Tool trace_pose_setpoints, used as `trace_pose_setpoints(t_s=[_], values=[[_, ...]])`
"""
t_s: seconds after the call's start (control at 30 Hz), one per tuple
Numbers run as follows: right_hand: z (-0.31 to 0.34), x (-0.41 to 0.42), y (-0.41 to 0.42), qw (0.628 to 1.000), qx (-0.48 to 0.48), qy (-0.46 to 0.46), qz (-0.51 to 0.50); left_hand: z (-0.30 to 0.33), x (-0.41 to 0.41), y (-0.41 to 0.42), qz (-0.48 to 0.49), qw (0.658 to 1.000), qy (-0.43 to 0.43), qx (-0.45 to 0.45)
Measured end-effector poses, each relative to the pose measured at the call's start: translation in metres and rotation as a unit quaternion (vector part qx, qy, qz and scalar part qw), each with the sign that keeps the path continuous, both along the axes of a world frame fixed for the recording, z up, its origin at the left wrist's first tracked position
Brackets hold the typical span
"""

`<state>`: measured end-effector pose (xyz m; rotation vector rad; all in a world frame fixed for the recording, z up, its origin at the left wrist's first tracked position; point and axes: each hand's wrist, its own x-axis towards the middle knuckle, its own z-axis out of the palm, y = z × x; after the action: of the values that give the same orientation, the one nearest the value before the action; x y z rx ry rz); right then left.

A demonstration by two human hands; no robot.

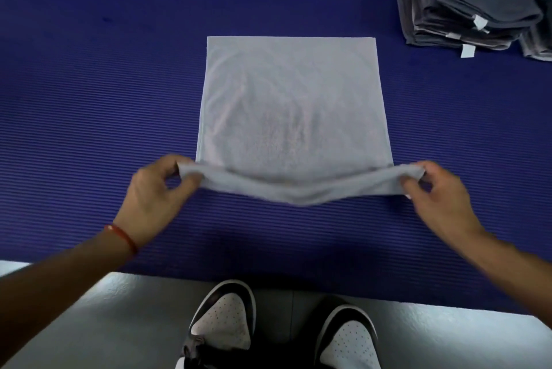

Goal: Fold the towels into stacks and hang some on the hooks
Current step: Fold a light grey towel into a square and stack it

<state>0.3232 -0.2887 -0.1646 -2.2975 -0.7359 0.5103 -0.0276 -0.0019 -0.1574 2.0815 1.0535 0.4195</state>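
A pale grey towel (291,105) lies spread flat on a blue ribbed mat (89,99), its far edge straight. Its near edge is lifted off the mat and sags in the middle. My left hand (158,192) pinches the near left corner between thumb and fingers. My right hand (439,192) pinches the near right corner the same way. Both hands hover just above the mat, level with each other.
A stack of folded dark grey towels (466,1) with white tags sits at the mat's far right corner. The grey floor (104,324) borders the mat's near edge, where two black-and-white shoes (227,327) stand below the towel.
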Motion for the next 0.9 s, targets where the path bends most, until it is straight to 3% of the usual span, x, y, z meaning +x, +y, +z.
trace_pose_setpoints(t_s=[0.07, 0.17, 0.37, 0.63, 0.77, 0.9], values=[[0.008, 0.01, 0.022, 0.996, 0.042, 0.049, -0.059, 0.015, 0.024, 0.018, 0.047, 0.998, -0.025, -0.015], [0.022, 0.025, 0.048, 0.994, 0.096, 0.029, -0.046, 0.025, 0.049, 0.041, 0.017, 0.999, -0.018, 0.022], [0.024, 0.02, 0.043, 0.996, 0.004, -0.068, 0.049, 0.004, 0.031, 0.038, -0.015, 0.999, 0.025, 0.023], [0.01, -0.046, -0.039, 0.994, -0.092, -0.011, 0.052, -0.008, -0.041, -0.063, 0.069, 0.994, 0.066, -0.057], [0.024, -0.037, -0.019, 0.998, -0.032, -0.046, 0.04, 0.007, -0.033, -0.059, 0.092, 0.994, 0.037, -0.036], [0.029, 0.006, 0.046, 0.996, 0.023, -0.077, 0.031, 0.013, 0.011, 0.001, 0.105, 0.994, 0.013, 0.014]])
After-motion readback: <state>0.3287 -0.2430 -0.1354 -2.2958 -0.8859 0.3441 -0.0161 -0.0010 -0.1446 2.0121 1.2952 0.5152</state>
